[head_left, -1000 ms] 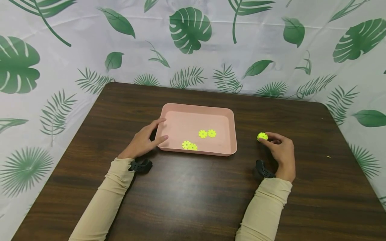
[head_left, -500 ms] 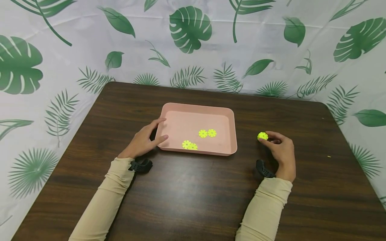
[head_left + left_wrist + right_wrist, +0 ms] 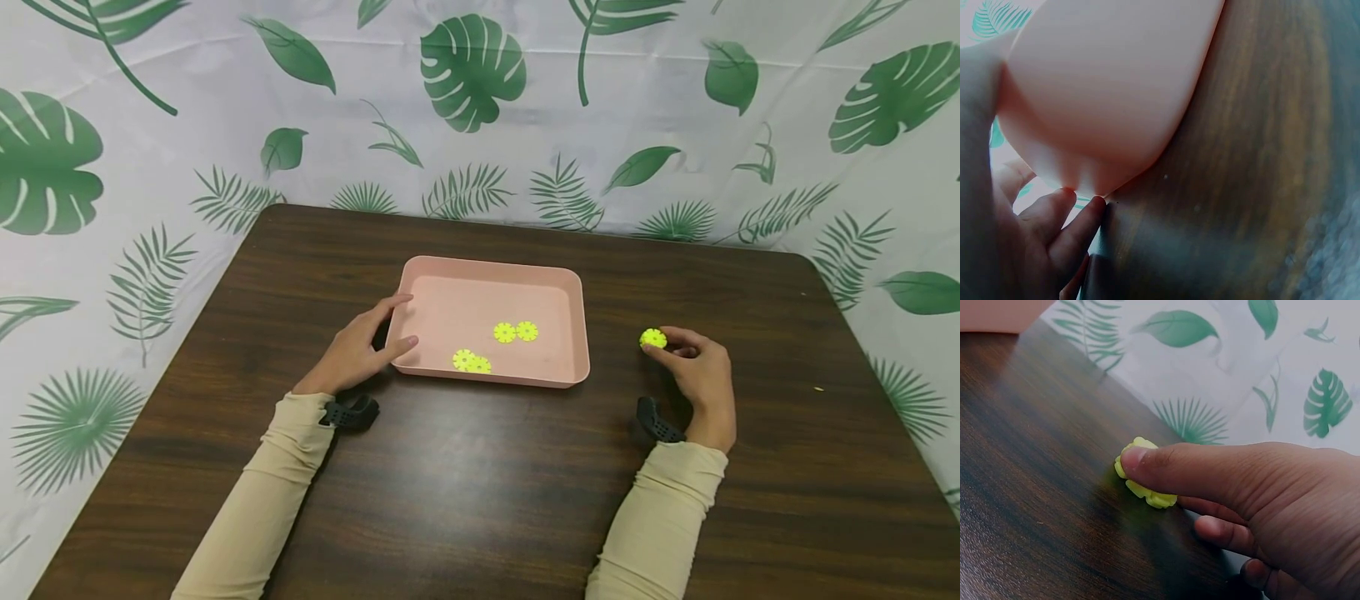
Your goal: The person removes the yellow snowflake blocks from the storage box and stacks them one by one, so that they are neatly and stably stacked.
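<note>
At the left end of a shallow pink tray (image 3: 480,268), my left hand (image 3: 351,352) holds the wall, thumb and a finger hooked over the rim. In the left wrist view other fingertips (image 3: 1094,203) touch the tray's outside. To the tray's right, my right hand (image 3: 703,375) pinches a yellow-green notched disc (image 3: 652,337) between thumb and fingers, low over the table. It looks thick in the right wrist view; whether several discs are stacked I cannot tell. Inside the tray lie a side-by-side pair of discs (image 3: 505,333) and an overlapping pair (image 3: 464,360) by the near wall.
Both hands work over a dark wood-grain table (image 3: 465,483). A tiny yellowish scrap (image 3: 818,388) lies on it to the right. Behind the table hangs a white cloth with green leaves (image 3: 517,158). A black band (image 3: 351,414) is on the left wrist, another (image 3: 658,421) on the right.
</note>
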### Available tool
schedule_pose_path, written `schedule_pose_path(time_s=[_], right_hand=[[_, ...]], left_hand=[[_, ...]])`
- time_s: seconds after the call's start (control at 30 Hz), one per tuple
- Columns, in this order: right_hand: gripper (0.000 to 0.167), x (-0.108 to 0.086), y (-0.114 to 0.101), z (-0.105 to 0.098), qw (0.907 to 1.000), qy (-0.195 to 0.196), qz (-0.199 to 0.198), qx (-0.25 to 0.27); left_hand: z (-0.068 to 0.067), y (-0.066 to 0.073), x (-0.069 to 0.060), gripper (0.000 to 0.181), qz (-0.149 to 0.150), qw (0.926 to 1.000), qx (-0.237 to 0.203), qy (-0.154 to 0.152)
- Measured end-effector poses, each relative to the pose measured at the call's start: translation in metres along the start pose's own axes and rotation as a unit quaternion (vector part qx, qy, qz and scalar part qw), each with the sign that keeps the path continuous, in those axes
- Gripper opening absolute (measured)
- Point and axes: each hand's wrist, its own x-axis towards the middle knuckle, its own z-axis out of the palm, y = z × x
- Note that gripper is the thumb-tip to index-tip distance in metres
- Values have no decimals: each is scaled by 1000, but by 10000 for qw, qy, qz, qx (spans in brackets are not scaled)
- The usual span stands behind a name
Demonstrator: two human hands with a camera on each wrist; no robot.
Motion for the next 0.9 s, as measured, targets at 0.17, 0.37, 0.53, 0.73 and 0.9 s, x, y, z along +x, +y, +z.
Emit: schedule_pose_path(time_s=[0.17,0.37,0.53,0.73,0.9], right_hand=[[51,0,-1,0,10000,-38,17,-30],[51,1,-1,0,10000,-61,-12,-18],[55,0,-1,0,9999,-128,1,70],[56,-1,-1,1,9998,107,5,154],[59,-2,-6,3,9986,516,9,127]], left_hand=[[0,-1,0,74,21,10000,35,3],[1,-3,1,75,33,10000,54,8],[1,-4,1,75,30,10000,53,9],[2,-4,1,76,63,10000,61,11],[3,-5,1,75,64,10000,51,19]])
